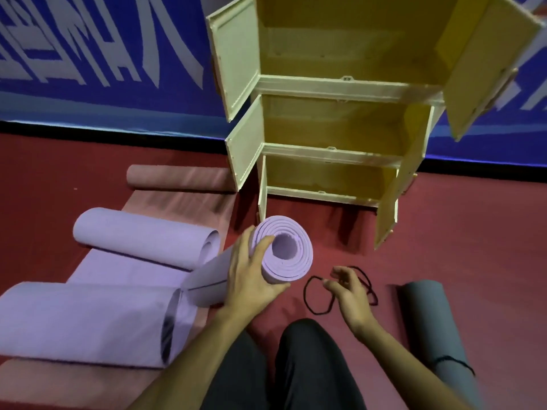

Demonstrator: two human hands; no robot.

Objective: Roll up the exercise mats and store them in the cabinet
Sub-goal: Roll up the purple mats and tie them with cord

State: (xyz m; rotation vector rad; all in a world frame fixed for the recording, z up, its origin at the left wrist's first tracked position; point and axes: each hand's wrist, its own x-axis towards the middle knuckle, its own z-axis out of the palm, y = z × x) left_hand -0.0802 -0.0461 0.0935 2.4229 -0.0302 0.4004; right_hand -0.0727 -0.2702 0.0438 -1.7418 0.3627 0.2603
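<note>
1. Near left: a lilac mat (85,324) lies loosely curled on a pink mat (59,383) spread on the floor. Neither is tight enough to store; both appear to be waiting their turn.

2. Far left: a second loose lilac mat (139,235) and a half-rolled pink mat (177,177) lie side by side toward the wall, clear of your working space.

3. Centre: your left hand (251,273) is clasped round the end of the tightly rolled lilac mat (284,255), fingers over the top edge and thumb beneath. In my judgement you hold it so to keep the coil from springing open before it is bound.

4. Right of centre: your right hand (349,291) rests on the black cord (318,297) looped on the floor just beside the roll. The fingers are curled at the cord; I cannot tell whether they have pinched it.

5. Far centre: the cabinet (340,134) stands with all doors swung open and its three compartments bare, presumably ready to take rolls without a free hand.

6. Near right: a grey mat (429,318) lies rolled with a dark cord around it, well apart from the cabinet and not yet stored.
</note>
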